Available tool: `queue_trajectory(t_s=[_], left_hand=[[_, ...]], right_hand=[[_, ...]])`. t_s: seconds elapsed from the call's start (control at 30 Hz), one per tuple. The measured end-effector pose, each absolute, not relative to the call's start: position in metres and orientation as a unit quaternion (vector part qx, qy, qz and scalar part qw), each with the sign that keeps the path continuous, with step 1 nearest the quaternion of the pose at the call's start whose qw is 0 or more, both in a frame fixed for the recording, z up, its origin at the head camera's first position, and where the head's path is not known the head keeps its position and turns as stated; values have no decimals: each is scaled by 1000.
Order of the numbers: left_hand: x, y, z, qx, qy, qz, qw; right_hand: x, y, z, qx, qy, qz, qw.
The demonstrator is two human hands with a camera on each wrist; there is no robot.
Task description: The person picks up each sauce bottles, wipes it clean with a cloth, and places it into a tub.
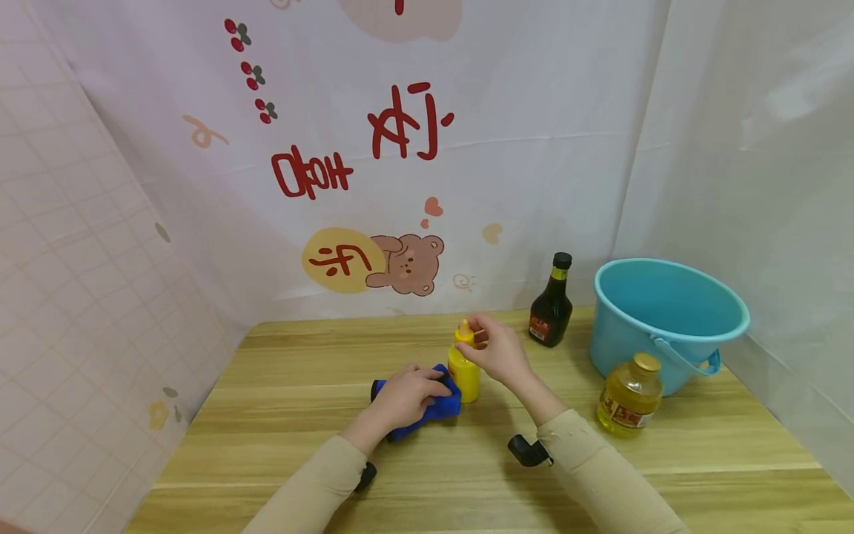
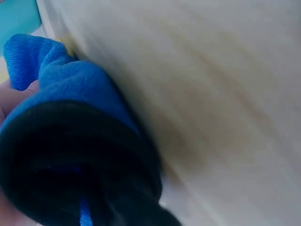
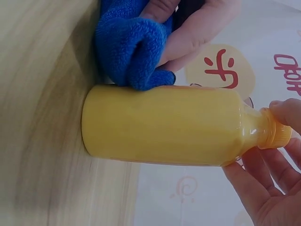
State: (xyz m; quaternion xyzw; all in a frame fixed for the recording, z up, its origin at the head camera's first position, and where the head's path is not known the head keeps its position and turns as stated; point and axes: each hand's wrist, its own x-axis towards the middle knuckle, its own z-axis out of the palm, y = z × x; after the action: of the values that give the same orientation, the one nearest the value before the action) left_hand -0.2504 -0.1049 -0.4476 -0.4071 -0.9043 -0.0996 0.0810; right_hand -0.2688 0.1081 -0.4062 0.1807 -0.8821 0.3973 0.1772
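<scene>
A yellow squeeze bottle [image 1: 465, 377] with a pointed nozzle stands upright on the wooden table. My right hand [image 1: 500, 351] holds it at the neck and cap; in the right wrist view the fingers [image 3: 248, 186] curl around the cap. To the bottle's left, my left hand [image 1: 405, 398] grips a bunched blue cloth [image 1: 437, 410] with dark edging. Folds of that cloth [image 3: 124, 49] lie right at the bottle's lower side in the right wrist view. The left wrist view is mostly filled by the rolled cloth [image 2: 80, 77], which hides much of the hand.
Behind and to the right stands a dark sauce bottle [image 1: 551, 308] with a black cap. A light blue bucket [image 1: 614, 334] sits at the table's right side, with a jar of yellow oil [image 1: 630, 397] in front of it. A printed cloth backdrop [image 1: 534, 178] hangs behind the table [image 1: 293, 415].
</scene>
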Motion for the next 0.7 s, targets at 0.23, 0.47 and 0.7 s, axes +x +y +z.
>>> queue_trajectory(t_s=[0.23,0.47,0.7], left_hand=[[-255,-101,-446,-417,-902,-89,64],[-257,-104,-447,-411,-904,-102,55],[-256,-111,-445,-410,-900,-142,50]], right_hand=[[-271,109,-408,200,-878,393,183],[-275,118,-407,246,-862,413,160],[-280,128,-405,285,-844,448,78]])
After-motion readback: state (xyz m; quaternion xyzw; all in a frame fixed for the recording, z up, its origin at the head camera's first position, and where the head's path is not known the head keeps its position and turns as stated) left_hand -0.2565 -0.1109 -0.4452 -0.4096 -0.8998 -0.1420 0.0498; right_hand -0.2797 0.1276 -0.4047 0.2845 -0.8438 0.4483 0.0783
